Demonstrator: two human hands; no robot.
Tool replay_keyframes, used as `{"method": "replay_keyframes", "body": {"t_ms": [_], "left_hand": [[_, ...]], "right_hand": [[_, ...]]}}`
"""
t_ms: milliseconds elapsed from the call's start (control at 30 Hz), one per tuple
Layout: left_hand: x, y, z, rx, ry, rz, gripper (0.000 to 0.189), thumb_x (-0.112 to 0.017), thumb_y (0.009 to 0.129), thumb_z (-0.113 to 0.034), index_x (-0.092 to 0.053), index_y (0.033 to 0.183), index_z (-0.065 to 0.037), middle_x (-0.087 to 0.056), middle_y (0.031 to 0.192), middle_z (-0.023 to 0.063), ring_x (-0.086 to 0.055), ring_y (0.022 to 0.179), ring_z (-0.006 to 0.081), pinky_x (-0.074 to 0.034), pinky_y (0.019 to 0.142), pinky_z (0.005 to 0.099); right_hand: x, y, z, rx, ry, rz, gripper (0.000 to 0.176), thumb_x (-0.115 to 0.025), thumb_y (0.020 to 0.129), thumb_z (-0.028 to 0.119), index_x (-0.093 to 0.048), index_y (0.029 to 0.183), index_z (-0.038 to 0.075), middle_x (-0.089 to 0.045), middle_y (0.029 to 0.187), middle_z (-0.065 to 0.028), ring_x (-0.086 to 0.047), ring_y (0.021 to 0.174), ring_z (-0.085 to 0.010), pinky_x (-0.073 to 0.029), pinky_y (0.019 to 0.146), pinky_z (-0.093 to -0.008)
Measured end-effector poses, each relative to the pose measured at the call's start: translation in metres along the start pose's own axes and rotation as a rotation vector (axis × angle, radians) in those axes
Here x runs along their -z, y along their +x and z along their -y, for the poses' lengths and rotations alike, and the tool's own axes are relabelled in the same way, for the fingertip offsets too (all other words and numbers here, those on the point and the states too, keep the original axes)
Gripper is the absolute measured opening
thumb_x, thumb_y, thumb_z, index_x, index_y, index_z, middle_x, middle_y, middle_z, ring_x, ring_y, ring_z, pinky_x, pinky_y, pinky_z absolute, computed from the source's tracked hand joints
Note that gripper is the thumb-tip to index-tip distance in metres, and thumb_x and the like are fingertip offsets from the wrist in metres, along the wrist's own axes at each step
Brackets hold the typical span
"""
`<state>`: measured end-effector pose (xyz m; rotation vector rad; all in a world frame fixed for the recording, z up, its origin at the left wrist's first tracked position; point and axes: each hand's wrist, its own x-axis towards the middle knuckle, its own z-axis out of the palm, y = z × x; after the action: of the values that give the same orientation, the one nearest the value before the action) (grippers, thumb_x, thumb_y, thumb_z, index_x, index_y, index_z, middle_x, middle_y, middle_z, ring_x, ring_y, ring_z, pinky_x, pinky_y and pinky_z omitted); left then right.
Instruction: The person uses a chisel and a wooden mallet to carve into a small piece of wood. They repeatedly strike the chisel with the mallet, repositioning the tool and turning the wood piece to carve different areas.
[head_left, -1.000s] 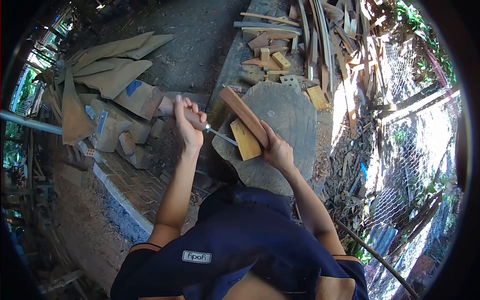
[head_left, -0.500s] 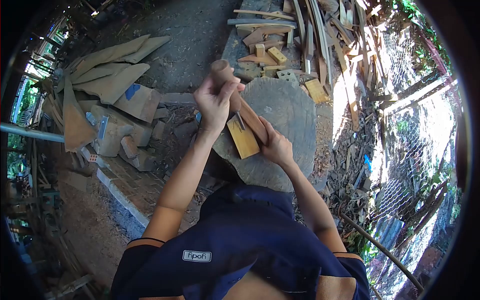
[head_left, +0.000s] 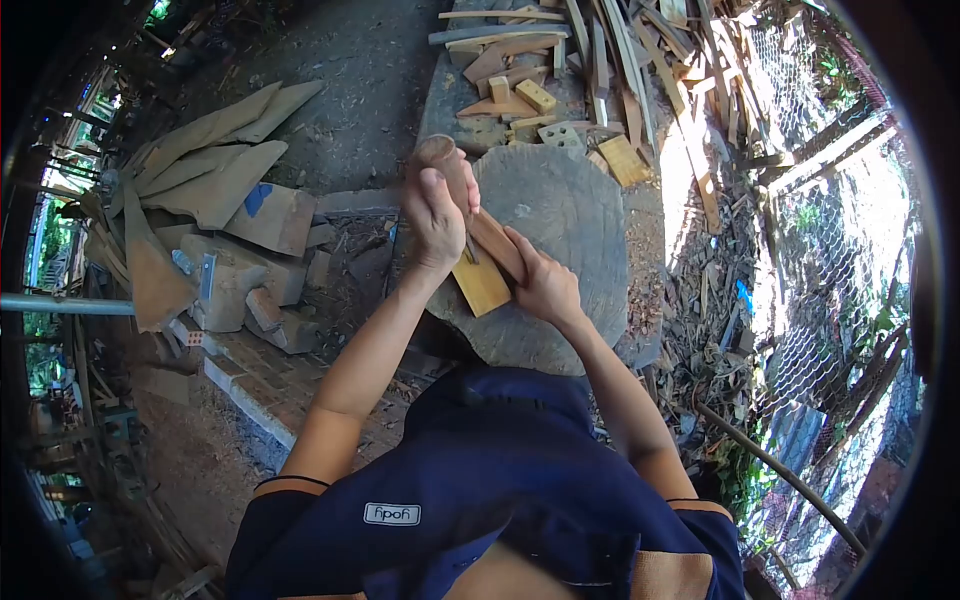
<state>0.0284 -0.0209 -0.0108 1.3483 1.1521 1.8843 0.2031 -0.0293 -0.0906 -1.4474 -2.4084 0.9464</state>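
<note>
My left hand (head_left: 437, 222) is wrapped round the thick wooden handle of a chisel (head_left: 436, 150), held upright with its round end towards me and my thumb along it. Its narrow metal blade runs down to a yellow wooden block (head_left: 483, 288) on the round wooden stump (head_left: 570, 215). The hand covers the block's upper part. My right hand (head_left: 550, 287) is closed on the near end of a brown wooden bar (head_left: 497, 245). This bar slants up and left, along the block's right edge, until its far end is hidden behind my left hand.
Beyond the stump lie several wood offcuts (head_left: 510, 105) and a holed yellow block (head_left: 536, 96). Long wood strips (head_left: 625, 60) are piled at the back right. Large wood slabs (head_left: 215, 185) lean at the left. Wire mesh (head_left: 815, 250) stands at the right.
My left hand has turned and come slightly lower with the chisel, now covering more of the yellow block. My right hand keeps hold of the bar. The whole view has shifted slightly.
</note>
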Motion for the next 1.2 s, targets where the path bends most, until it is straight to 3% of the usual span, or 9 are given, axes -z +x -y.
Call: {"method": "replay_keyframes", "body": {"t_ms": [867, 933, 1200], "left_hand": [[-0.0023, -0.0024, -0.0016, -0.013, 0.001, 0.079, 0.057, -0.035, 0.102, -0.058, -0.049, 0.104, -0.002, -0.053, 0.071, 0.0063, -0.051, 0.053, 0.0115, -0.042, 0.048, 0.0240], [-0.0025, -0.0023, -0.0022, -0.034, -0.007, 0.099, 0.059, -0.039, 0.101, -0.059, -0.050, 0.099, -0.002, -0.053, 0.072, 0.0028, -0.050, 0.054, 0.0078, -0.042, 0.046, 0.0231], [-0.0016, 0.0001, 0.0015, -0.031, -0.023, 0.108, 0.059, -0.040, 0.100, -0.059, -0.051, 0.097, -0.001, -0.052, 0.068, 0.0020, -0.049, 0.051, 0.0072, -0.041, 0.045, 0.0225]], "right_hand": [[-0.0009, -0.0011, 0.0022, 0.001, 0.009, -0.034, 0.077, -0.062, 0.078, 0.011, -0.039, 0.149, 0.030, -0.069, 0.096, -0.0177, -0.069, 0.089, -0.0385, -0.055, 0.077, -0.0491], [-0.0016, -0.0012, 0.0019, 0.002, 0.003, -0.038, 0.078, -0.062, 0.077, 0.011, -0.039, 0.149, 0.030, -0.069, 0.096, -0.0177, -0.069, 0.089, -0.0385, -0.055, 0.076, -0.0491], [-0.0018, -0.0008, 0.0028, -0.012, -0.007, -0.028, 0.079, -0.063, 0.077, 0.012, -0.038, 0.149, 0.031, -0.069, 0.096, -0.0177, -0.069, 0.089, -0.0386, -0.055, 0.077, -0.0493]]}}
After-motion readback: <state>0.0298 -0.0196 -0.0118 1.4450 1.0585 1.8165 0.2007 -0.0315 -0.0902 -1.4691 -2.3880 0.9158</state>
